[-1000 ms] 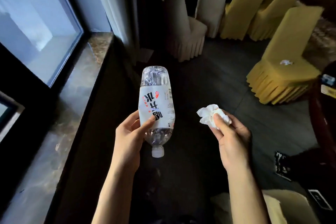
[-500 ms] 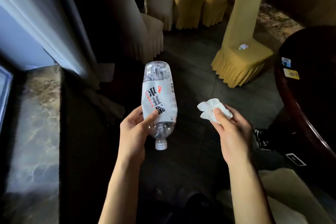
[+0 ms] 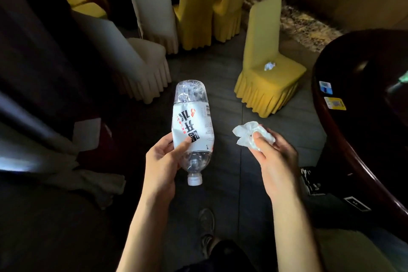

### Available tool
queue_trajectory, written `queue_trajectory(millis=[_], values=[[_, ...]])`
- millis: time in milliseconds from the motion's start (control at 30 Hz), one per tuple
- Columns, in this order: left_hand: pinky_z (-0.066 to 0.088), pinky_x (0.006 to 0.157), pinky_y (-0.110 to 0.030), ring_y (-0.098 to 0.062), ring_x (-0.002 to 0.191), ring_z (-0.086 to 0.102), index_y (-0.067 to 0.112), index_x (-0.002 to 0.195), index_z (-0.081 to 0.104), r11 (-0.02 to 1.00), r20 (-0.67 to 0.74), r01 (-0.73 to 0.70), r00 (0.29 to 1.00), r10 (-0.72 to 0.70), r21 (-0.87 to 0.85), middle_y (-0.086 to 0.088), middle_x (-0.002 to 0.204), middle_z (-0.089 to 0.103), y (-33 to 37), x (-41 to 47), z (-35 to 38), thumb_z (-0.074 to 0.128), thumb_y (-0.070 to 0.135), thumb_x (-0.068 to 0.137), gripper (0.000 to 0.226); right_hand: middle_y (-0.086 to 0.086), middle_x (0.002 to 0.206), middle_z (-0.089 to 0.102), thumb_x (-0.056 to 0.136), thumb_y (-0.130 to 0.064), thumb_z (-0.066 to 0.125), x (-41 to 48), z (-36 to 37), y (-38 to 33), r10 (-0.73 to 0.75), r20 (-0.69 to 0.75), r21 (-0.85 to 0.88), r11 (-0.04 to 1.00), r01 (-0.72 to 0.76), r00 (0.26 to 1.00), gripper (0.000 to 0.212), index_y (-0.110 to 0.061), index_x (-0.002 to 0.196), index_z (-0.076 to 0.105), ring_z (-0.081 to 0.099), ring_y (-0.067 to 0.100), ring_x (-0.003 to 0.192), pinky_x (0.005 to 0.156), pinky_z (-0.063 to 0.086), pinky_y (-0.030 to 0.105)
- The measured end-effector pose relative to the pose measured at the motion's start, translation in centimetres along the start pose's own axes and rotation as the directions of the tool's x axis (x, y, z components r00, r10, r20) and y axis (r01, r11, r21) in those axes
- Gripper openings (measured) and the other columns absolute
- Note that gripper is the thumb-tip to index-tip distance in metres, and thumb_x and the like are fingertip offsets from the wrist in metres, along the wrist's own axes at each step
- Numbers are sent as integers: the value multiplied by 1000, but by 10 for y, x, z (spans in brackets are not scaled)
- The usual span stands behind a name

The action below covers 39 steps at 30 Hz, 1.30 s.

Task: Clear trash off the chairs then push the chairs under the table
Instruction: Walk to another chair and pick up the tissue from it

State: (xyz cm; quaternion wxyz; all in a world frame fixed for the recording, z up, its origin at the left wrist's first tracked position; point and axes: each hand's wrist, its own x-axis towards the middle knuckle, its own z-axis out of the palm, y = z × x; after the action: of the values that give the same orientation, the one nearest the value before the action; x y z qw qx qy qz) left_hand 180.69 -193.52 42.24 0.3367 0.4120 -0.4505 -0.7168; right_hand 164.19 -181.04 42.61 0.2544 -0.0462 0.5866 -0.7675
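My left hand [image 3: 162,162] grips a clear plastic bottle [image 3: 192,126] with a white label, held cap downward. A crumpled white tissue [image 3: 250,133] is pinched in my right hand [image 3: 277,157], thumb on top. Ahead on the right stands a yellow-covered chair [image 3: 268,73] with a small crumpled piece of trash [image 3: 269,65] on its seat. The dark round table [image 3: 331,121] curves along the right edge. A white-covered chair [image 3: 136,66] stands ahead on the left.
More covered chairs [image 3: 196,6], white and yellow, crowd the back. Two stickers [image 3: 334,103] lie on the table near its rim. Curtain fabric [image 3: 55,150] hangs and pools at the left. My shoe [image 3: 206,222] shows on the dark tiled floor below.
The view has swung right, away from the window. The yellow chair and the round table have come closer and toward the centre. Both hands keep their holds.
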Motion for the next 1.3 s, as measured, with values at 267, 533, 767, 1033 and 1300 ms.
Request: queue_trajectory(millis=[267,533,767,1033,1300], values=[[62,71,-31,-28,91,75,6,114,74,999,43,1,999,-3,52,-15,104,79,25,107,77,68,6,93,22,13,108,76,96,-4,63,119,15,-34,-13,-14,-9,1000,13,1000,21,1,116,69,74,23,103,80,58,24],[58,76,-35,-24,86,73,7,107,76,995,104,45,993,-54,87,-13,101,79,20,211,144,70,7,92,16,1,93,79,95,1,61,211,3,-39,-22,-143,-4,1000,22,990,20,-13,103,74,75,14,94,75,58,21],[57,59,-24,-14,72,74,7,107,75,993,235,55,969,-78,105,-7,92,80,32,333,216,68,4,93,16,4,99,78,98,-8,61,325,15,-53,-107,-209,-130,988,81,972,15,-13,105,73,73,15,97,80,59,25],[55,58,-22,-16,76,75,20,109,74,979,297,88,945,-140,182,-5,98,81,53,470,300,74,9,88,23,-1,97,78,97,-7,59,455,56,-97,-140,-273,-81,989,122,952,19,-13,112,68,74,17,97,83,62,29],[59,69,-27,-25,95,76,9,122,71,971,309,99,937,-164,217,-7,108,79,56,551,354,71,11,91,32,2,101,77,96,-5,59,548,67,-101,-119,-281,-70,992,104,952,24,-12,118,67,74,18,99,83,62,29]])
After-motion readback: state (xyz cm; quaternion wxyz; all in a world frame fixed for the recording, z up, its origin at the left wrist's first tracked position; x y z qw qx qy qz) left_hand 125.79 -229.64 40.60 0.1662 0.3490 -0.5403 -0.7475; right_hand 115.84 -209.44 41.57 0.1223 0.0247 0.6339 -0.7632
